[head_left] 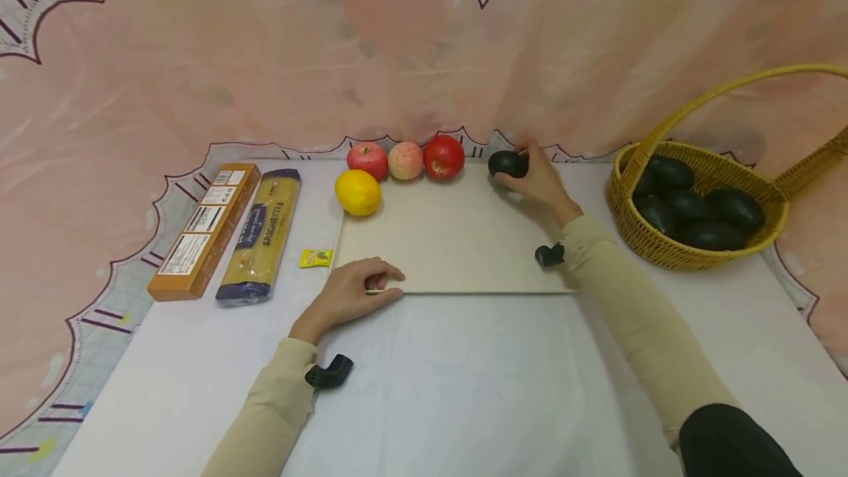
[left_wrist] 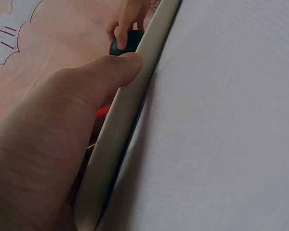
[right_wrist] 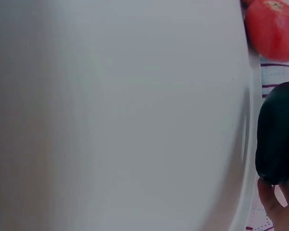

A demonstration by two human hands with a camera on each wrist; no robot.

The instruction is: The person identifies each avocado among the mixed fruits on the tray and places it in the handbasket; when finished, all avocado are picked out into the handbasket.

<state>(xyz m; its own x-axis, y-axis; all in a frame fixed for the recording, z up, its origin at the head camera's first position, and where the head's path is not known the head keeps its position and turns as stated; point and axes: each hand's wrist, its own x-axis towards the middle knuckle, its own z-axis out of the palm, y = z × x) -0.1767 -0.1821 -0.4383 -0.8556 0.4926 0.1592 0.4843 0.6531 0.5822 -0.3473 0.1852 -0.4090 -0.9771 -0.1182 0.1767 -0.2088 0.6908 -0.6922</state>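
Observation:
At the back right of a white tray (head_left: 457, 241), my right hand (head_left: 539, 182) holds a dark green avocado (head_left: 509, 163) between thumb and fingers. In the right wrist view the avocado (right_wrist: 277, 134) is at the tray's rim, with fingertips (right_wrist: 267, 192) at its lower end. My left hand (head_left: 354, 289) rests at the tray's front left edge, fingers loosely bent. Its thumb (left_wrist: 120, 70) lies on the rim in the left wrist view; its other fingers are hidden there. Along the back stand a pink-red apple (head_left: 367, 160), a peach (head_left: 405, 160) and a red round fruit (head_left: 444, 157). A lemon (head_left: 358, 193) sits before the apple.
A wicker basket (head_left: 682, 260) with a tall handle holds several avocados (head_left: 695, 208) at the right. On the left lie an orange-brown box (head_left: 202, 230), a spaghetti packet (head_left: 261, 238) and a small yellow packet (head_left: 316, 258). A patterned cloth (head_left: 397, 57) hangs behind the table.

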